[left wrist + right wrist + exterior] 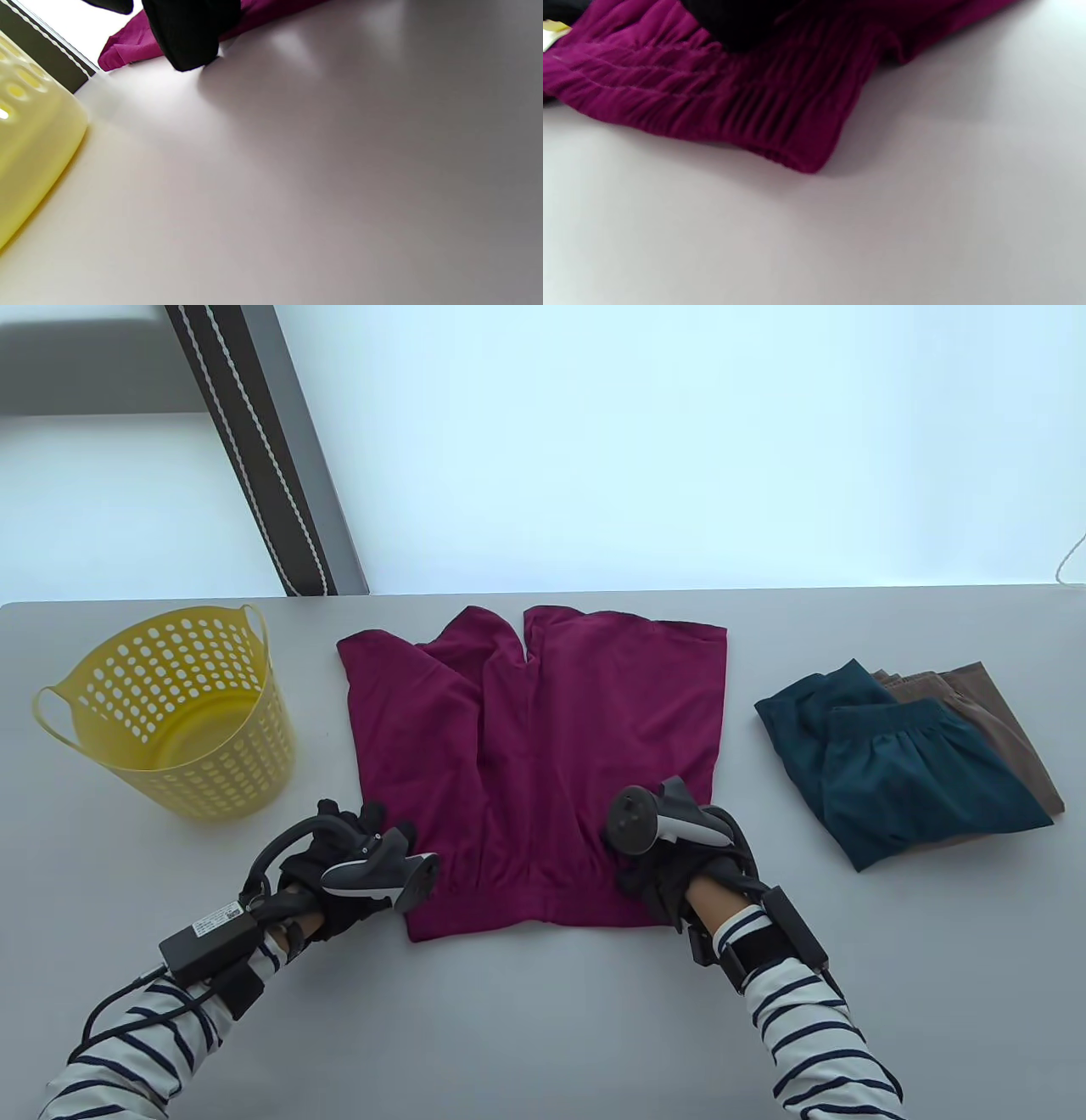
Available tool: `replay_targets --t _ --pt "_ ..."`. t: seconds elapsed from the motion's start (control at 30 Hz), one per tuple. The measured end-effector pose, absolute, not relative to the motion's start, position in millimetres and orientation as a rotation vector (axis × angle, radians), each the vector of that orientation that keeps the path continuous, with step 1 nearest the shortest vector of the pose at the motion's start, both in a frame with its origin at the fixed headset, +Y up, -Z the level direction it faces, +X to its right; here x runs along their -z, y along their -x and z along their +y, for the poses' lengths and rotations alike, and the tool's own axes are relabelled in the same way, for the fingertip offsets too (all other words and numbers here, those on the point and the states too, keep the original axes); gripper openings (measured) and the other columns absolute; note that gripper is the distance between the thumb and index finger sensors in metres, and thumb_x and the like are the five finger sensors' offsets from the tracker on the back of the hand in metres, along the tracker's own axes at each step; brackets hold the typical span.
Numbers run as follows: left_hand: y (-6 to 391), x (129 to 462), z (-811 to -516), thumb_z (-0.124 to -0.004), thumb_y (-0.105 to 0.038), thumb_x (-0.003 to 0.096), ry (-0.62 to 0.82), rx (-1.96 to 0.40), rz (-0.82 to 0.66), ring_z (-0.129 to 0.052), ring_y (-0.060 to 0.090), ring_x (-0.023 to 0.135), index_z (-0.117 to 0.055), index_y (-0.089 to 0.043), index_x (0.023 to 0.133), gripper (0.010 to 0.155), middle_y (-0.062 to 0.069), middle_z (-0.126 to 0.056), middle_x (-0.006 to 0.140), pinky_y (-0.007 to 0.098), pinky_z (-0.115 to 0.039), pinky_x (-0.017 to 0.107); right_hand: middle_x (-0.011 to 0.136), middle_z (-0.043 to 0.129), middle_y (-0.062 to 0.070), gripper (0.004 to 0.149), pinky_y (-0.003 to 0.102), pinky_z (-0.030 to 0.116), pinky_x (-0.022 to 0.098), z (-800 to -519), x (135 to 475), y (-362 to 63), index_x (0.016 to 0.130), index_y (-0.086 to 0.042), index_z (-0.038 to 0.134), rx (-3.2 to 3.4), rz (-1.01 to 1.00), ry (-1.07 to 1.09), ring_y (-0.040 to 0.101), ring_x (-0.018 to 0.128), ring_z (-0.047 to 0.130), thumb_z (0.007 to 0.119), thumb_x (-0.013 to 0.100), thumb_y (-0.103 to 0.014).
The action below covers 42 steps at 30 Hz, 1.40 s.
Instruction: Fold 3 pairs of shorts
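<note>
A: Table view, items?
B: Magenta shorts point(543, 755) spread flat, centre of grey worktop point(543, 1027). Yellow basket point(170, 712) at left. Teal shorts point(891, 780) folded at right, atop brown shorts point(1001, 712).
A: Hands?
B: Left hand point(339, 857) at waistband's lower-left corner, right hand point(653, 865) at lower-right; grip cannot be told, trackers cover fingers.
A: Left wrist view?
B: Black fingertip point(186, 38) touching worktop beside magenta cloth, upper left.
A: Right wrist view?
B: Gathered waistband corner, upper half; glove above it, dark.
</note>
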<state>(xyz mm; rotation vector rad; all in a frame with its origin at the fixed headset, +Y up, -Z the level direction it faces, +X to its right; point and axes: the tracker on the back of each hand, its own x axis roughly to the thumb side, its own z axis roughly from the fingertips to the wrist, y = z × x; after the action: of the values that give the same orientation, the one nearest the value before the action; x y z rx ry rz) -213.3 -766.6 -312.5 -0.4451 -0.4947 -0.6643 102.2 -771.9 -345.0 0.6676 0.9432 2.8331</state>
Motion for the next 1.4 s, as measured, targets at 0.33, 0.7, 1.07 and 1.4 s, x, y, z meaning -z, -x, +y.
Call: replay_targets --t 0.33,0.7,1.07,1.4 --pt "213 233 -773 -0.031 -0.055 0.0458 0.370 0.738 -0.629 -0.077 0.053 0.094 -0.023 -0.002 0.111 0.084 0.043 -0.048 0.114 0.074 -0.054 0.069 0.100 0.009 0.026 0.066 0.065 0.030 0.059 -782 267 -107 0.103 -0.017 0.020 -2.826 0.825 -0.837 0.060 0.084 0.013 0.055 0.050 -0.037" --pt "215 243 -763 -0.034 -0.062 0.0417 0.347 0.699 -0.627 -0.074 0.048 0.097 -0.019 -0.007 0.109 0.088 0.037 -0.047 0.116 0.072 -0.054 0.071 0.099 0.012 0.034 0.081 0.068 0.039 0.056 -768 279 -99 0.100 -0.007 0.008 -2.826 0.944 -0.804 0.067 0.081 0.022 0.057 0.050 -0.047" --pt "215 352 -745 -0.022 -0.058 0.0404 0.322 0.685 -0.305 -0.066 0.051 0.101 -0.004 -0.012 0.109 0.084 0.038 -0.029 0.118 0.074 -0.048 0.072 0.076 0.070 0.048 0.084 0.046 0.089 0.030 -730 396 -57 0.100 0.011 0.028 -2.808 0.828 0.037 0.055 0.055 0.094 0.054 0.051 -0.052" --pt "199 316 -753 -0.027 -0.056 0.0426 0.423 0.718 -0.454 -0.076 0.046 0.097 -0.054 -0.015 0.107 0.081 0.026 -0.049 0.118 0.071 -0.054 0.072 0.072 0.061 0.058 0.085 0.053 0.084 0.035 -756 421 -43 0.099 0.014 0.038 -2.986 0.950 0.287 0.068 0.051 0.084 0.055 0.050 -0.053"
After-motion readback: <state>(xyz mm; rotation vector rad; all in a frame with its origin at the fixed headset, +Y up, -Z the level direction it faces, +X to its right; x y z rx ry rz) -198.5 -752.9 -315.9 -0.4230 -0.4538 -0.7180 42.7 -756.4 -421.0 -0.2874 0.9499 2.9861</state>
